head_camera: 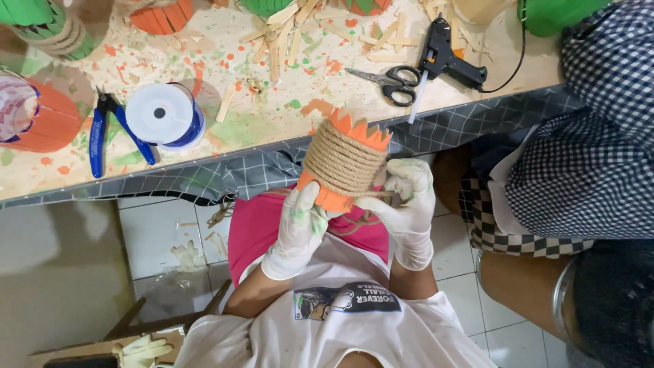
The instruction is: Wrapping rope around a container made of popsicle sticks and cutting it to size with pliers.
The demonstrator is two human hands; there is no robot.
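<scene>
While hand-held, twine-wrapped orange holder (343,161), jagged-rimmed.

A paint-spattered wooden table (286,102) fills the upper frame. On it lie blue pliers (109,133) and a white spool (162,114) at left, loose craft sticks (286,34) top centre, and scissors (388,80) beside a black glue gun (444,53) at right.

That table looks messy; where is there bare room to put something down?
Bare table lies between the white spool and the scissors, and along the front edge left of the pliers. The far edge is crowded with wooden sticks, and the glue gun fills the right.
</scene>
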